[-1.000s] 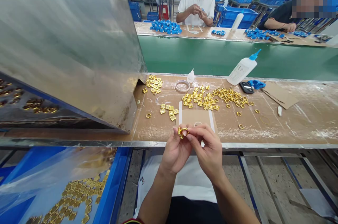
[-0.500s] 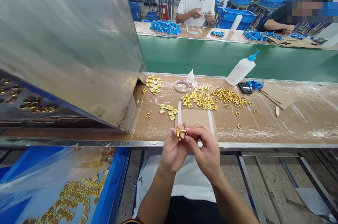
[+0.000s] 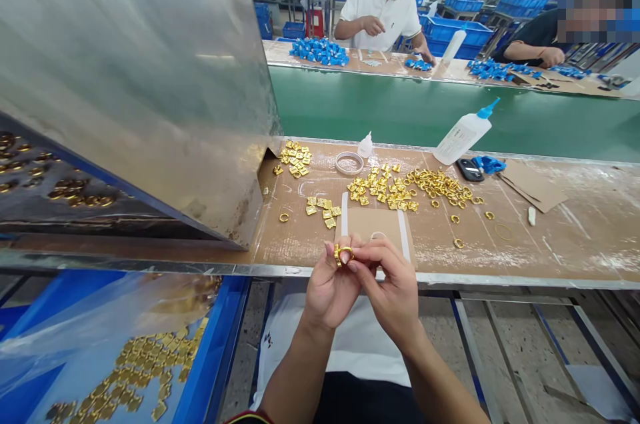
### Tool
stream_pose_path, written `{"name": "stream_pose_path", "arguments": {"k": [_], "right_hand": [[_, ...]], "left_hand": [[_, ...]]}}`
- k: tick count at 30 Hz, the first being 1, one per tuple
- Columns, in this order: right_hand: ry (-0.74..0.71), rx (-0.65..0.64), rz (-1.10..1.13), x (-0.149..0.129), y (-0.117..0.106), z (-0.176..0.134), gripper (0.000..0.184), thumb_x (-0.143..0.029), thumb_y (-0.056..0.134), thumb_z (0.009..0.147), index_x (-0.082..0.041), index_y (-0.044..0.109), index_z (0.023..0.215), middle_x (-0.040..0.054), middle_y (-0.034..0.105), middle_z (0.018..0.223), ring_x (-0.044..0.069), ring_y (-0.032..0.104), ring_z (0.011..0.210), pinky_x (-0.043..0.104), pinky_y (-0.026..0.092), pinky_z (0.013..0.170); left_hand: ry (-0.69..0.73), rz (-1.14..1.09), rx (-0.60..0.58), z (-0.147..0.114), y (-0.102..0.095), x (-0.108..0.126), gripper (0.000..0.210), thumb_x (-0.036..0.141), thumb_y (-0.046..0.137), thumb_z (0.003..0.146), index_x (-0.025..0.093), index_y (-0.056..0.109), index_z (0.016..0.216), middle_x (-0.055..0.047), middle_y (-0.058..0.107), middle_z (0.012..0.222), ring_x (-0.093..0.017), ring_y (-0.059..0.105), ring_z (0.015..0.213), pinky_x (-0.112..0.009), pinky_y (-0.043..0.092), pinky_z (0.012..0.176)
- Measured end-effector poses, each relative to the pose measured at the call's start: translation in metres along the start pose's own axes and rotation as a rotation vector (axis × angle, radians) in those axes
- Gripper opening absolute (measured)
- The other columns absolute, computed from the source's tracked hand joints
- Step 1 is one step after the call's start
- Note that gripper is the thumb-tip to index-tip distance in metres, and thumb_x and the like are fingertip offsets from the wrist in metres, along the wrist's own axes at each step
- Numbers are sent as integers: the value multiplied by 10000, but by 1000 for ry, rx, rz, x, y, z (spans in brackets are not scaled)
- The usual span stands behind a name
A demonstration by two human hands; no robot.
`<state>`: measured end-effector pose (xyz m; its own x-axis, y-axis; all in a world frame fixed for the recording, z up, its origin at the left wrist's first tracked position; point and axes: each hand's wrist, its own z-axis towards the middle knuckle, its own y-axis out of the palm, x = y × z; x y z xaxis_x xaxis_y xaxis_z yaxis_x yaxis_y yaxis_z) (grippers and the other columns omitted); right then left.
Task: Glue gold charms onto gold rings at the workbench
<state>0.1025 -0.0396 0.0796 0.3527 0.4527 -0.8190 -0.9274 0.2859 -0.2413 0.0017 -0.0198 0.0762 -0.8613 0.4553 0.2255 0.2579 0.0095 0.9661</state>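
Note:
My left hand (image 3: pixel 324 294) is closed, pinching a gold square plate (image 3: pixel 337 255) between thumb and fingers. With thumb and index finger, my right hand (image 3: pixel 393 291) grips a gold ring (image 3: pixel 346 253) against that plate; whether the two are joined I cannot tell. Both hands are above the bench's front edge, before a cardboard sheet (image 3: pixel 373 223) with white tape strips down its sides. Beyond it lie a heap of gold rings (image 3: pixel 440 185) and a group of gold square pieces (image 3: pixel 385 187). More gold squares (image 3: pixel 324 209) rest to the left, near a single ring (image 3: pixel 284 217).
A large metal housing (image 3: pixel 150 77) rises on the left. Below it, a blue crate (image 3: pixel 227 337) holds gold plates. A tape roll (image 3: pixel 349 163), a small white bottle (image 3: pixel 365 145) and a larger glue bottle (image 3: pixel 463 137) stand near the green belt (image 3: pixel 350 101). Two people work across it.
My hands keep their hold, with the ring turned slightly against the plate. The camera view shifts a little. Across the belt, a person's hand has dropped to the small blue pile.

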Motion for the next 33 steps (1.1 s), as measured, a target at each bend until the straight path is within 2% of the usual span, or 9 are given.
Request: {"name": "stream_pose_path", "arguments": {"k": [6,14,19,25,33], "right_hand": [[-4,-1,-6,-1,1,0,124,-113,709,896,-230,735,929,15,695,831,146,648,722,242,522,595],[-12,4,-39,-3,0,-1,88,-140,692,917,-221,725,915,18,682,801,145,623,680,247,475,540],[-26,31,-26,-2,-1,0,128,-109,694,907,-228,722,946,9,686,832,143,646,731,242,512,606],[-17,52,-11,-1,-2,0,159,-92,697,899,-238,723,958,-2,669,836,130,630,725,219,498,598],[11,41,-9,4,0,-2,151,-100,698,903,-235,722,966,1,677,853,129,633,743,217,502,613]], "left_hand": [[1,-34,-19,0,0,0,394,399,758,881,158,547,652,5,439,762,-137,489,726,-269,454,771],[-86,-67,-76,4,-5,2,460,396,840,798,163,484,626,18,413,741,-132,464,702,-251,440,719],[-76,-1,-73,6,-4,0,469,430,854,778,165,489,650,21,426,756,-135,484,734,-265,452,769],[-46,40,-60,7,-3,-2,434,462,837,791,165,543,673,17,455,757,-148,495,762,-303,465,824],[-24,39,-55,5,-4,-4,413,417,857,779,163,548,676,14,457,772,-141,496,760,-279,464,804]]}}
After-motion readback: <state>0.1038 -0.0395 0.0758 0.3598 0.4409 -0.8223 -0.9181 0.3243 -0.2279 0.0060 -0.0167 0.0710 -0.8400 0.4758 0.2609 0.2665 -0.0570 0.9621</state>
